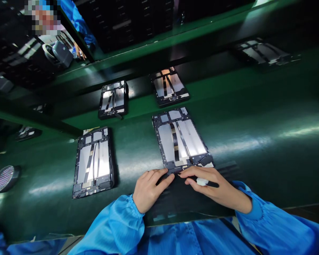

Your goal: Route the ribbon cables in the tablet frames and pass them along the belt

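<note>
A green conveyor belt [268, 106] is carrying several opened tablet frames. The nearest frame [180, 140] is being kept lengthwise, its long axis pointing away from the body, slightly askew, with foil and ribbon strips showing. Its near edge is being touched by the left hand [151, 189], whose grip cannot be judged, while a small white piece [202, 181] is being clenched by the right hand [215, 186].

Green conveyor belt [255, 170] with open tablet frames [94, 163]

Tablet frames [179, 140] on conveyor belt [255, 106]
</note>
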Demonstrator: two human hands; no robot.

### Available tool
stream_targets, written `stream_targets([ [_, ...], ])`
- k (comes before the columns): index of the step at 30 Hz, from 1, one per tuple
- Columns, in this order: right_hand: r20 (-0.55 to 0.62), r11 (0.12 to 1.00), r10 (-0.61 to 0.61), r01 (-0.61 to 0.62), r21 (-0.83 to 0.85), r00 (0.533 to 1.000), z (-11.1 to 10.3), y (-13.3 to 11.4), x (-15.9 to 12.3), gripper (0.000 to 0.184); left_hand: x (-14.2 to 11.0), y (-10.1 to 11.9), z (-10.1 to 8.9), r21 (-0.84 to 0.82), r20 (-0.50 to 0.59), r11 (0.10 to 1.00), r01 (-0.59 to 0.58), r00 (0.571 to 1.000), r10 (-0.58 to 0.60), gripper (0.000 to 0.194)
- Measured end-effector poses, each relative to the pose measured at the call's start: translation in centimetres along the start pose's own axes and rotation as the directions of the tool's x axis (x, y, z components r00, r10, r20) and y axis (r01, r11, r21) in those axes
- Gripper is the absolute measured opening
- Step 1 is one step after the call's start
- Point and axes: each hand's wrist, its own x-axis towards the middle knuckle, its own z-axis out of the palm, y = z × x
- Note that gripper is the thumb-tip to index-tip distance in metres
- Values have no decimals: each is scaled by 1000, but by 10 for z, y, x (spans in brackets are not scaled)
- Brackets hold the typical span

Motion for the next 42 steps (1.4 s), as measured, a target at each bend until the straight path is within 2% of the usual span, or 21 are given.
stream_targets([
  [3, -33, 994, 98, -97, 44, 995, -1, 0, -4, 16, -7, 0, -4, -33, 8, 999, 7, 1000, -7, 31],
  [6, -111, 973, 222, -213, 86, 969, -4, 3, -16, 18, -25, 0, -19, -78, 35, 997, -12, 999, 15, 27],
  [10, -138, 927, 328, -290, 240, 935, -6, 7, -30, 28, -44, 9, -32, -44, 157, 997, -65, 985, 72, 24],
  [13, -111, 929, 310, -276, 248, 944, -4, 4, -27, 30, -37, 23, -21, -23, 179, 996, -83, 980, 86, 28],
  [18, -48, 987, 160, -160, 10, 986, 0, -2, -8, 22, -14, 36, 4, -92, 132, 988, -121, 982, 133, 28],
  [20, -57, 990, 138, -139, -23, 989, -2, -2, -1, 20, -13, 35, 3, -125, 99, 985, -123, 986, 136, 27],
  [23, -57, 991, 128, -129, -20, 990, -8, 1, 4, 22, -22, 29, -7, -101, 79, 993, -59, 995, 67, 27],
  [26, -12, 987, 160, -160, 30, 987, -13, 7, -2, 26, -33, 25, -15, -34, 116, 999, -21, 993, 25, 27],
  [28, -32, 974, 214, -211, 85, 976, -15, 14, -14, 31, -36, 24, -15, -23, 144, 999, -30, 989, 33, 27],
  [30, -138, 952, 293, -276, 133, 946, -15, 20, -32, 36, -35, 24, -11, -21, 162, 999, -36, 986, 39, 27],
  [33, -303, 937, 347, -314, 153, 888, -16, 26, -60, 40, -29, 26, -5, -35, 156, 997, -64, 985, 69, 26],
  [36, -352, 928, 372, -350, 127, 859, -21, 23, -74, 39, -23, 25, -3, -83, 112, 992, -94, 988, 104, 25],
  [39, -312, 919, 391, -384, 87, 866, -27, 12, -65, 38, -22, 22, -7, -105, 75, 992, -73, 994, 81, 26],
  [42, -163, 925, 380, -377, 49, 911, -23, -3, -37, 33, -25, 19, -10, -88, 89, 994, -66, 993, 73, 24],
])
